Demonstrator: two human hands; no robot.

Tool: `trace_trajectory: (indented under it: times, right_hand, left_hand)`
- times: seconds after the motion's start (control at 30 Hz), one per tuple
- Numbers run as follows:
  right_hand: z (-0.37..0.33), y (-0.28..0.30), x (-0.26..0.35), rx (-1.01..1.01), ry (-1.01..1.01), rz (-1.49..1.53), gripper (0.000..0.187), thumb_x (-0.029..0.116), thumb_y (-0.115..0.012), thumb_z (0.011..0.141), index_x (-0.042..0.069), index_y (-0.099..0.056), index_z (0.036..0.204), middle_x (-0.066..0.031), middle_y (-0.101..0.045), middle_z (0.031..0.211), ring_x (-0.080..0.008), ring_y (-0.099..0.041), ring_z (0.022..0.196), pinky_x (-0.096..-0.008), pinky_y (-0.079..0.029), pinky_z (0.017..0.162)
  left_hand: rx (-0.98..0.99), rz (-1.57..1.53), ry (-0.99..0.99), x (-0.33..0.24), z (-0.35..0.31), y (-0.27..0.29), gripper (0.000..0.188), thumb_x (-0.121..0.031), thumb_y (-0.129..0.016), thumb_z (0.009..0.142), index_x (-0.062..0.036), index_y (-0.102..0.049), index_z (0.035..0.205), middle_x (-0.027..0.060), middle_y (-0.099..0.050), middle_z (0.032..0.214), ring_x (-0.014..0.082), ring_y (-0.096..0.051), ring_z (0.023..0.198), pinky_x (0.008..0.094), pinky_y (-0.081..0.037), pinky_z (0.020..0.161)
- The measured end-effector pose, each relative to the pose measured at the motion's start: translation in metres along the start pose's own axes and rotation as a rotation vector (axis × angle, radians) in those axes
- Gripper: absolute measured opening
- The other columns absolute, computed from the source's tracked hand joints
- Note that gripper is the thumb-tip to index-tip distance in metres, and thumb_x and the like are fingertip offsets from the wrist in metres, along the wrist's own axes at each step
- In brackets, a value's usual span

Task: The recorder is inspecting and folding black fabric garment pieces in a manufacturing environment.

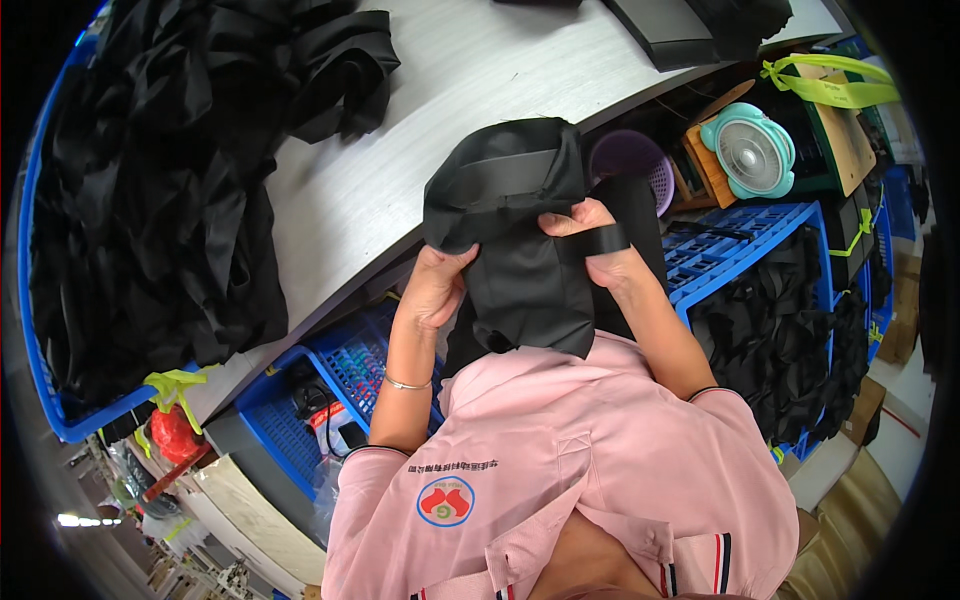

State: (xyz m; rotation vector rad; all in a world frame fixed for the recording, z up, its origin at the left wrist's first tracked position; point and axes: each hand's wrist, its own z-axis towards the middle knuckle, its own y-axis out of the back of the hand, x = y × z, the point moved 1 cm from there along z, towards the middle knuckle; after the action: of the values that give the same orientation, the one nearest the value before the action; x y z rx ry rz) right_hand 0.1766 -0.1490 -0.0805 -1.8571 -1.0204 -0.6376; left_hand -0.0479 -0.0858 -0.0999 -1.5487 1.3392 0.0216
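A black fabric pouch (520,275) is held in front of my chest, its far end gaping toward the grey-white table and its near end hanging by my pink shirt. My left hand (440,285) grips its left side, thumb on top and fingers mostly hidden beneath. On the opposite side, my right hand (597,240) is closed on the cloth with the thumb pressed on its upper face. A short black strap (602,240) crosses over the back of this hand.
The table (360,200) carries a blue crate (45,390) heaped with black fabric pieces (150,200) at left. More dark pieces (700,30) lie at its far edge. To the right are a purple basket (632,165), a turquoise fan (750,150) and a blue crate (745,245) of black pieces.
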Motion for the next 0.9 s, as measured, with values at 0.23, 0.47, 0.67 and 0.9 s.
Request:
trace_trajectory:
  times: [0.23,0.47,0.67,0.9]
  right_hand:
    - [0.002,0.000,-0.009,-0.131,0.107,0.009,0.041,0.018,-0.079,0.088,-0.002,-0.062,0.119,-0.0057,-0.069,0.106,-0.0107,-0.065,0.094,-0.0249,-0.051,0.085]
    - [-0.008,-0.002,-0.002,-0.101,0.111,-0.050,0.047,0.018,-0.084,0.082,-0.003,-0.063,0.118,-0.0077,-0.071,0.105,-0.0109,-0.066,0.092,-0.0247,-0.052,0.083]
    - [0.000,-0.001,-0.011,-0.133,0.188,0.037,0.037,0.011,-0.083,0.082,-0.003,-0.066,0.112,-0.0064,-0.072,0.100,-0.0100,-0.067,0.087,-0.0256,-0.054,0.079]
    - [0.000,0.001,-0.010,-0.149,0.146,-0.049,0.029,0.006,-0.080,0.084,-0.001,-0.068,0.110,-0.0047,-0.072,0.096,-0.0093,-0.066,0.083,-0.0254,-0.055,0.076]
  left_hand:
    - [-0.001,0.077,0.013,0.010,0.004,0.008,0.017,-0.002,-0.071,0.092,0.0012,-0.073,0.109,0.0098,-0.075,0.104,0.0153,-0.071,0.092,0.0306,-0.057,0.088]
    - [-0.218,0.290,-0.173,0.017,0.006,-0.004,0.019,0.000,-0.074,0.088,0.0022,-0.073,0.107,0.0070,-0.074,0.102,0.0122,-0.068,0.089,0.0283,-0.056,0.085]
    - [-0.179,0.302,-0.281,0.020,-0.003,-0.015,0.020,-0.003,-0.070,0.093,0.0043,-0.070,0.112,0.0089,-0.074,0.106,0.0137,-0.069,0.092,0.0282,-0.056,0.085]
    - [-0.180,0.201,-0.189,0.024,-0.004,-0.005,0.022,-0.005,-0.064,0.097,0.0058,-0.069,0.115,0.0099,-0.073,0.109,0.0148,-0.069,0.095,0.0288,-0.056,0.086]
